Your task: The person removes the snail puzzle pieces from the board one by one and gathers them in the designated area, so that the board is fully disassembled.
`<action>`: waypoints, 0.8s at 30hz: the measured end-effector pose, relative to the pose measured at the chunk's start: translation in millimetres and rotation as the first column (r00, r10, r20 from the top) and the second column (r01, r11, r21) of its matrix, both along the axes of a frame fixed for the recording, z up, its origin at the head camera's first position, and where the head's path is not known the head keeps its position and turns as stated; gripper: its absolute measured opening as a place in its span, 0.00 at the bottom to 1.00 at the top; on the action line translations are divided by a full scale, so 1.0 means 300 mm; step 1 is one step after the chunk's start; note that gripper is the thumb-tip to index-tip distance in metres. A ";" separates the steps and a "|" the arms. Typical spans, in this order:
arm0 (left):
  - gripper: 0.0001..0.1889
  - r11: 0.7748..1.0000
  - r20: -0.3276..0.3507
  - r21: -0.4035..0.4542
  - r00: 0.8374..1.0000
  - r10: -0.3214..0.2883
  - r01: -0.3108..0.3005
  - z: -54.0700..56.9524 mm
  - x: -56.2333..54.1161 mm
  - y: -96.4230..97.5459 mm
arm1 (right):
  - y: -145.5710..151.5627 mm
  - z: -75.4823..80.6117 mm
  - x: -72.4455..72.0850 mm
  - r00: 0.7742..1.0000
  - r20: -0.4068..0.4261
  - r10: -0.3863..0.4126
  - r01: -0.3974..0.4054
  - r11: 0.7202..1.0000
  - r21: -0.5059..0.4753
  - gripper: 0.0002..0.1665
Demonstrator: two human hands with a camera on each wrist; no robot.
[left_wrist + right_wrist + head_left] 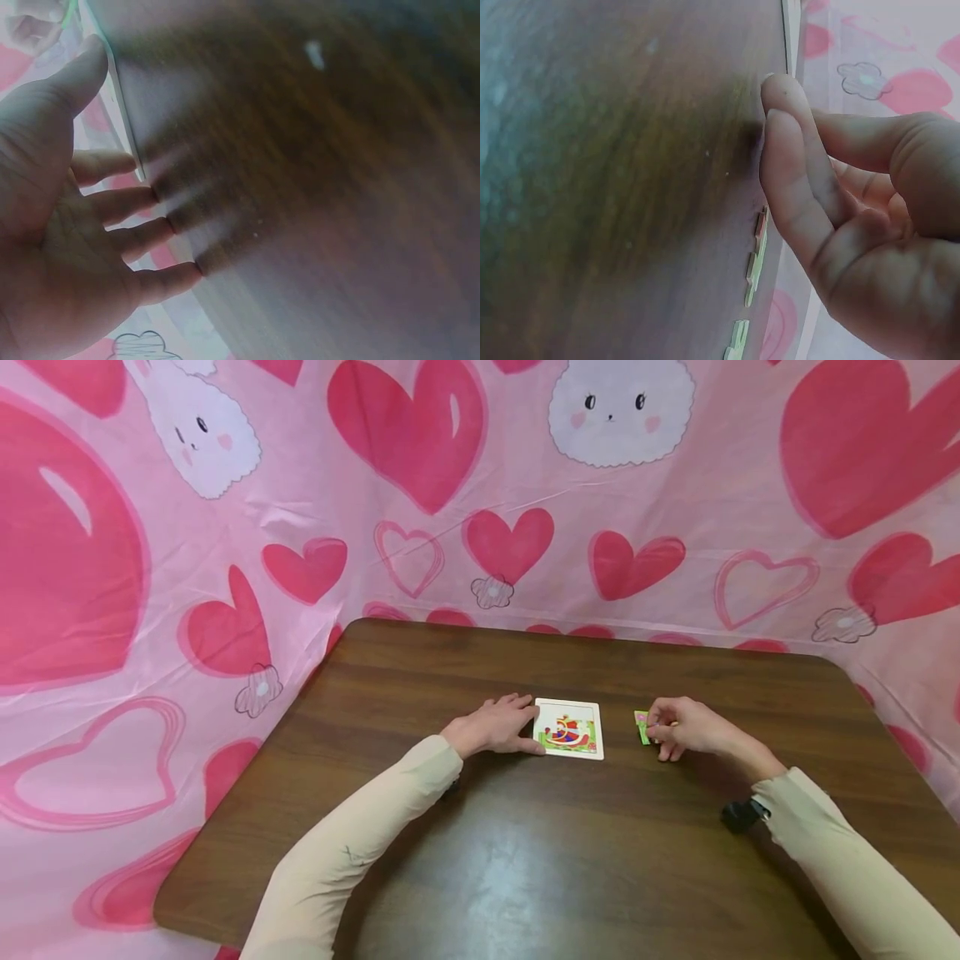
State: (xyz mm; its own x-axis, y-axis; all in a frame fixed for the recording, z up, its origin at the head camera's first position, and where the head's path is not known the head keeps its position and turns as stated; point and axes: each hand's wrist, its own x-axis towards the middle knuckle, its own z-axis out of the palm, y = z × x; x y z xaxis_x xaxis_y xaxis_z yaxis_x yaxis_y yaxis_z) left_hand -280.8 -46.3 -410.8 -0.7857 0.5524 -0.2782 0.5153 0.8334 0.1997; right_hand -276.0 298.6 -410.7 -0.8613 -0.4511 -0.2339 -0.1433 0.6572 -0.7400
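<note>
A small white-bordered puzzle board (567,750) lies flat on the table, with a red, yellow, blue and green picture in its lower part and a paler area above. My left hand (501,727) rests at the board's left side, thumb on its near left corner and fingers spread. In the left wrist view, the fingertips (171,283) touch the tabletop beside the board's edge. To the right of the board, my right hand (690,727) hovers over small green puzzle pieces (641,717), fingertips drawn together. Whether a piece sits between them is hidden. Flat puzzle pieces (756,262) lie beside that hand in the right wrist view.
The brown wooden table (480,860) has rounded corners. A pink cloth (525,485) with hearts and white animal faces hangs behind and beside it. A black wrist device (742,815) sits at the right sleeve's cuff.
</note>
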 end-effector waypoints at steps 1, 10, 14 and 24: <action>0.44 1.000 -0.003 -0.001 1.000 -0.003 0.003 0.001 0.000 0.001 | 0.001 -0.001 0.000 1.000 0.007 0.001 -0.001 1.000 -0.007 0.08; 0.43 1.000 -0.006 -0.002 1.000 -0.015 0.015 0.006 0.001 0.003 | -0.007 -0.009 0.002 0.999 -0.007 0.040 -0.040 0.996 0.074 0.08; 0.43 1.000 -0.003 -0.008 1.000 -0.007 0.007 0.006 0.000 0.002 | -0.017 -0.005 0.002 0.999 -0.032 0.042 -0.038 0.994 0.104 0.08; 0.46 1.000 0.015 -0.009 1.000 -0.002 0.002 0.010 -0.005 0.004 | -0.042 0.034 -0.011 0.994 -0.091 0.063 -0.038 0.966 0.255 0.11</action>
